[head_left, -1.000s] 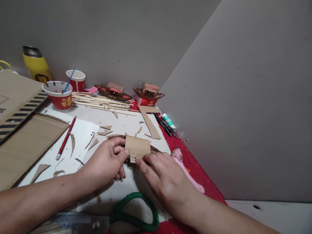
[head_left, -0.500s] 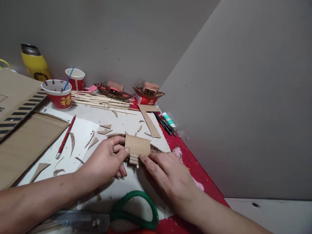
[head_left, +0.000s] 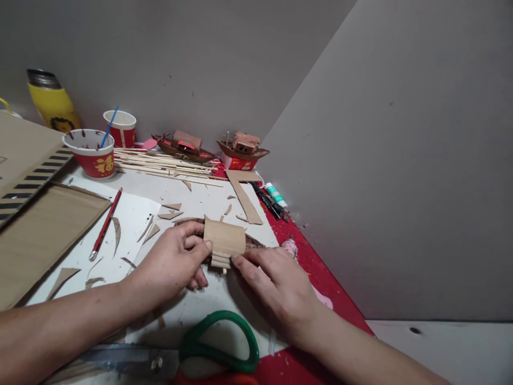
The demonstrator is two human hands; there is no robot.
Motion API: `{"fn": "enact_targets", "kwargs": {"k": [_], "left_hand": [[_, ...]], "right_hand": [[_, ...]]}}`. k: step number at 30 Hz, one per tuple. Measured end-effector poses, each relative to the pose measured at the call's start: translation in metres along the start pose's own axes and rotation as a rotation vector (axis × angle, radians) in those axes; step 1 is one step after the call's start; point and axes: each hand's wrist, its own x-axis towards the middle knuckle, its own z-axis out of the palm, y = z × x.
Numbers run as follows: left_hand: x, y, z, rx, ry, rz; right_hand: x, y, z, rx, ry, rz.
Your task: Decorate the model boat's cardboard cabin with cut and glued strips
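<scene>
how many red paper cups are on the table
2. One red paper cup with brown smears stands far left; the other, holding a blue stick, just behind it by the wall. Others may be hidden.

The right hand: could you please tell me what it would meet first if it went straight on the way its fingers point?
Probably the cardboard piece: the right hand points up-left, its fingertips at the piece's near edge.

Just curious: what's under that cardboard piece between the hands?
Under the cardboard piece, pale strips stick out, with a dark brown tip beside it. The rest is covered.
</scene>
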Motion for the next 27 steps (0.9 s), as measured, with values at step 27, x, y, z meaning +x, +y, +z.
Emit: {"fn": "enact_targets", "kwargs": {"k": [27], "left_hand": [[-0.001, -0.003, -0.001, -0.019, -0.047, 0.050]], "right_hand": [[0.015, 0.005, -0.002, 1.445, -0.198, 1.257]]}}
